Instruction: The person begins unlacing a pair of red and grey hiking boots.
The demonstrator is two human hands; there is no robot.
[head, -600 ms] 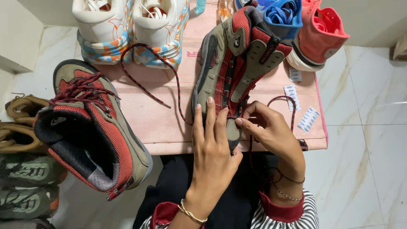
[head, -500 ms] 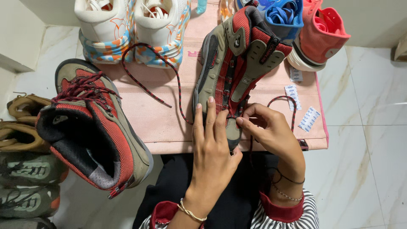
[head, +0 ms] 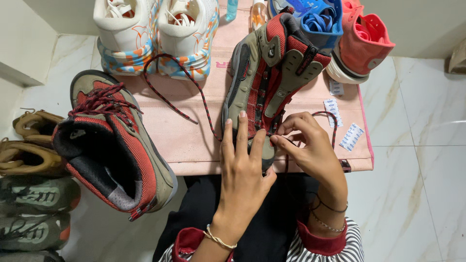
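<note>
An unlaced red and olive hiking boot (head: 272, 73) lies on a pink mat (head: 194, 140), its toe towards me. My left hand (head: 245, 167) rests flat on the toe, fingers spread. My right hand (head: 310, 145) pinches the dark red lace (head: 184, 94) at the lowest eyelets beside the tongue. The lace trails left across the mat in a loop. The matching boot (head: 114, 145), laced, lies on its side at the left on the floor.
White sneakers with orange and blue pattern (head: 158, 34) stand at the mat's far edge. A blue shoe (head: 318, 19) and a coral high-top (head: 364, 43) sit at the far right. Small white packets (head: 342, 121) lie on the mat. Brown and grey-green shoes (head: 29, 189) line the left edge.
My hands have stayed in place on the boot's toe. The view has shifted slightly; nothing else has moved.
</note>
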